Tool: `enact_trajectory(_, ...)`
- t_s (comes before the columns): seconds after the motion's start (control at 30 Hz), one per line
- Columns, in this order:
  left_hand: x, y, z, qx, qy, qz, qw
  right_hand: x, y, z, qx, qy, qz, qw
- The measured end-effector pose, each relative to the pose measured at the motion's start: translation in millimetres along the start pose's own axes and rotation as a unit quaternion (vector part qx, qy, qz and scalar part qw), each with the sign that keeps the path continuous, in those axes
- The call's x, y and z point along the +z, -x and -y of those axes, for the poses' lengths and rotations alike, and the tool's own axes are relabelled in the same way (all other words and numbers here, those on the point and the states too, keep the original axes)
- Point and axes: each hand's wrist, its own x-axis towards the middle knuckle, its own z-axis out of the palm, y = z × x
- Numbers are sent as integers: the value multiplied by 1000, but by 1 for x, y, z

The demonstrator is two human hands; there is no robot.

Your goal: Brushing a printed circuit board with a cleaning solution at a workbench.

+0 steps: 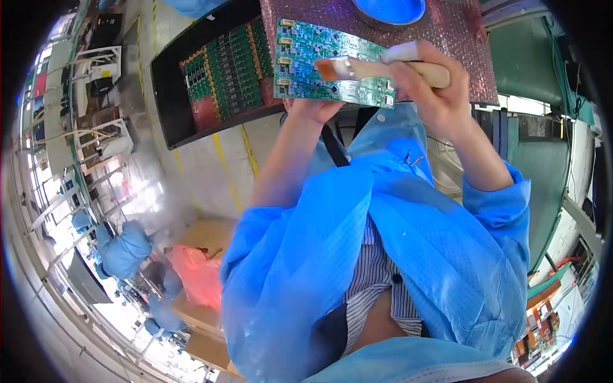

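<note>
I see my left hand (pixel 311 108) gripping the green circuit board (pixel 332 62) from beneath while my right hand (pixel 429 86) clasps a brush (pixel 377 69) lying across it.

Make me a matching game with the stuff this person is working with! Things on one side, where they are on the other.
Things:
1. circuit board
2. brush
3. blue bowl
4. black tray

Places:
A. in the right hand
B. at the top, on the pink bubble sheet
C. held from below by the left hand
D. to the left, holding more green boards

Pairs: 1-C, 2-A, 3-B, 4-D
</note>
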Motion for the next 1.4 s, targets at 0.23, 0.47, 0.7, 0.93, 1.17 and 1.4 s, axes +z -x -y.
enact_trajectory(0.23,7,0,-3,13,-10,-54,998,-11,0,-23,94,-40,-115,988)
enact_trajectory(0.47,15,-2,4,30,-64,-113,991,-8,-10,-24,63,-34,-137,988)
enact_trajectory(0.7,33,-11,5,-2,-34,-104,994,2,-17,-22,56,-111,-161,979)
enact_trajectory(0.93,17,-8,6,-6,-52,-113,992,-5,-22,-19,69,-122,-202,969)
enact_trajectory(1.17,12,-1,-4,16,-74,-37,996,-25,-17,-36,103,-88,-224,965)
enact_trajectory(1.4,18,-1,-11,5,-104,-87,991,-25,-15,-39,36,-26,-213,976)
